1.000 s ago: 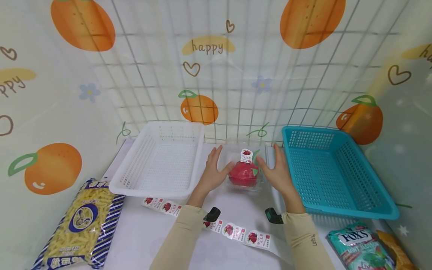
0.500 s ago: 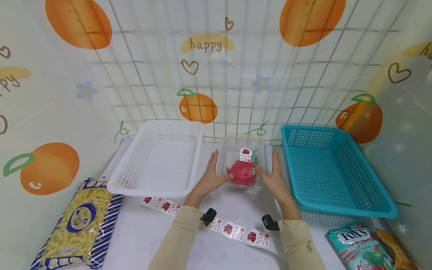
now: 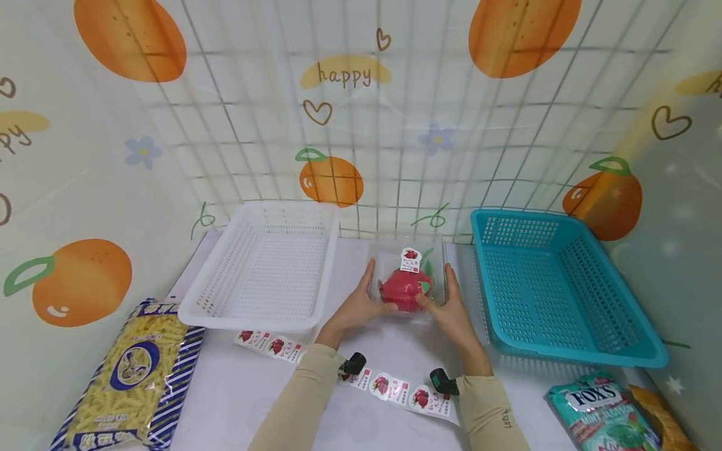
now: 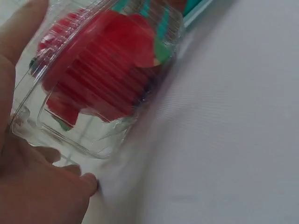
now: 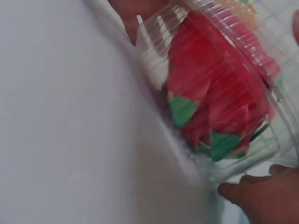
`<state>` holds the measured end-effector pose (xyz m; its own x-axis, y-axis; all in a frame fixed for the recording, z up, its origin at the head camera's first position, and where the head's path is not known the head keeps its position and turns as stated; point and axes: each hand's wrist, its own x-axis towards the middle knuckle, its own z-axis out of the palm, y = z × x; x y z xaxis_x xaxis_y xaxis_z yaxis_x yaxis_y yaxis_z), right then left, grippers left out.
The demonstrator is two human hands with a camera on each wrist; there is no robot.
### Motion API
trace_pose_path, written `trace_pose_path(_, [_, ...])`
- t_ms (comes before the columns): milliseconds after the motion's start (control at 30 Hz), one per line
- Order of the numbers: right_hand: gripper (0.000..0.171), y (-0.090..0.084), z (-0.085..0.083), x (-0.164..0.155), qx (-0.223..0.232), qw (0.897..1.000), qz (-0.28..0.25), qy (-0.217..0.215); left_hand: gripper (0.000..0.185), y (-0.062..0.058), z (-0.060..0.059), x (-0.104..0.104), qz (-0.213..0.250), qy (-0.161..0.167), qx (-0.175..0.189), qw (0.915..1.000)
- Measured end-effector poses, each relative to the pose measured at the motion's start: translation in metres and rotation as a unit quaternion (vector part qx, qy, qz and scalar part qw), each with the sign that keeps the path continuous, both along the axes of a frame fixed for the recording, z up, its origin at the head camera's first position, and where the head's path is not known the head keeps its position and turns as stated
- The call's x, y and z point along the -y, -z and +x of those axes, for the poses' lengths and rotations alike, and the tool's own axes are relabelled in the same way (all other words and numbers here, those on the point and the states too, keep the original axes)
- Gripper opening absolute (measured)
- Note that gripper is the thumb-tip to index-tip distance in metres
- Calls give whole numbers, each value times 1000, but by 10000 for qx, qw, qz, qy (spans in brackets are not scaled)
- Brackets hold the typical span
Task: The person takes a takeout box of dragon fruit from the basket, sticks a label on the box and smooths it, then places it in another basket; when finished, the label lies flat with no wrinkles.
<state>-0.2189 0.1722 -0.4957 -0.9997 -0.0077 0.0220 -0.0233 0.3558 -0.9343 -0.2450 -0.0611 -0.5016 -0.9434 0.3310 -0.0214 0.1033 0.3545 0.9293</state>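
Note:
A clear plastic clamshell box point(image 3: 389, 252) sits between my hands near the back wall. Inside it lies a red dragon fruit point(image 3: 403, 288) with green tips, and a white fruit sticker point(image 3: 410, 260) is on the lid. My left hand point(image 3: 360, 307) grips the box's left side, fingers along the wall, thumb at the front. On the other side my right hand point(image 3: 452, 313) holds it the same way. The left wrist view shows my left fingers point(image 4: 81, 179) against the box's lower side. In the right wrist view, my right fingers point(image 5: 233, 193) touch a bottom corner; most of that thumb is cut off.
A white basket point(image 3: 276, 269) stands left, a teal basket point(image 3: 541, 294) right. In front runs a strip of stickers point(image 3: 389, 387), partly under my left sleeve. A pasta bag point(image 3: 132, 369) lies front left, a FOX'S candy bag point(image 3: 603, 410) front right beside an orange-brown packet point(image 3: 660, 413).
Both hands have come down and inward from beside the box to its sides, with the thumbs now at its front. The box itself has hardly moved.

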Motion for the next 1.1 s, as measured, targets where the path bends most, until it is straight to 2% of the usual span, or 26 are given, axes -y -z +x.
trace_pose_path(167, [112,1,2,1,200,9998,-24,15,135,4,2,-3,69,-80,53,9999])
trace_pose_path(333, [124,1,2,2,253,9995,-29,-181,133,3,3,-2,100,-248,-43,9996])
trace_pose_path(500, [130,3,0,2,257,9993,-47,-254,132,4,4,-3,185,-292,-61,9994])
trace_pose_path(767, [128,2,2,3,335,9993,12,-168,134,4,5,-6,235,-410,-21,9989])
trace_pose_path(1100, [125,-5,3,6,294,9995,56,-121,133,-8,6,-4,55,-425,-38,9991])
